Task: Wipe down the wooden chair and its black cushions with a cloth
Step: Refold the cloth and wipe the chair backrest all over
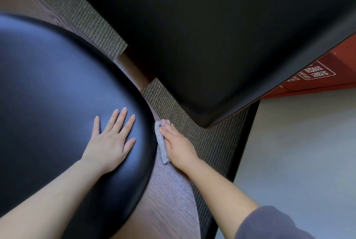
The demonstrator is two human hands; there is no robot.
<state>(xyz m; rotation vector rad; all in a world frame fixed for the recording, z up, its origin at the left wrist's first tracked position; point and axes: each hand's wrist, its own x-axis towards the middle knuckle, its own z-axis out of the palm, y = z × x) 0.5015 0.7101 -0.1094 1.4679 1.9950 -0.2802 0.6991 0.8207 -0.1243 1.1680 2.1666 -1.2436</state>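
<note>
Cushions (pixel 57 84) two, cloth (pixel 161 142) one, hands (pixel 109 142) two.

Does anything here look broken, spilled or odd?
Nothing stands out. The glossy black seat cushion looks intact, the left hand rests flat on it, the right hand holds a grey cloth against the brown wooden chair frame.

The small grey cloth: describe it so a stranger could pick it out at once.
Start at the big rounded glossy black seat cushion filling the left of the head view. Along its right edge runs a curved strip of brown wooden chair frame, where the right hand holds a small crumpled pale grey cloth. Nothing else nearby is soft, pale and speckled.
</note>
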